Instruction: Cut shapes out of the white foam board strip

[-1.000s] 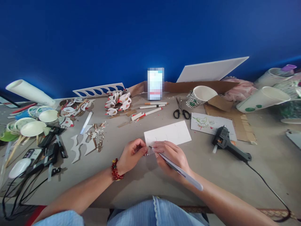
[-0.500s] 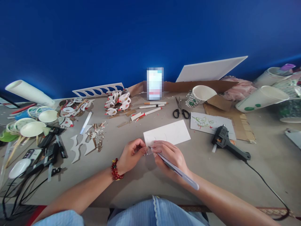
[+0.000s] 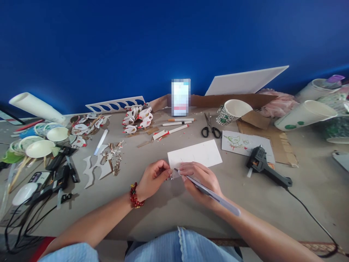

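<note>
"What endangered you?"

"Your right hand (image 3: 204, 178) gripped the knife (image 3: 229, 206); a slip could have cut your left hand (image 3: 154, 178), its fingers narrow beside the tip, their hold unclear."

"Beyond?"

"The card (image 3: 201, 153), on the tabletop (image 3: 152, 222), could have skidded if poorly pinned."

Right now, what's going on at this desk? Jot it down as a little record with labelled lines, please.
Right hand: the right hand grips a pale-handled cutter
Left hand: the left hand has its fingertips by the near left corner of a white card; anything pinched is too small to tell
Beyond the card: black-handled scissors, a lit screen
Right side: a glue gun partly over a bird drawing
Screen content: blurred
</note>
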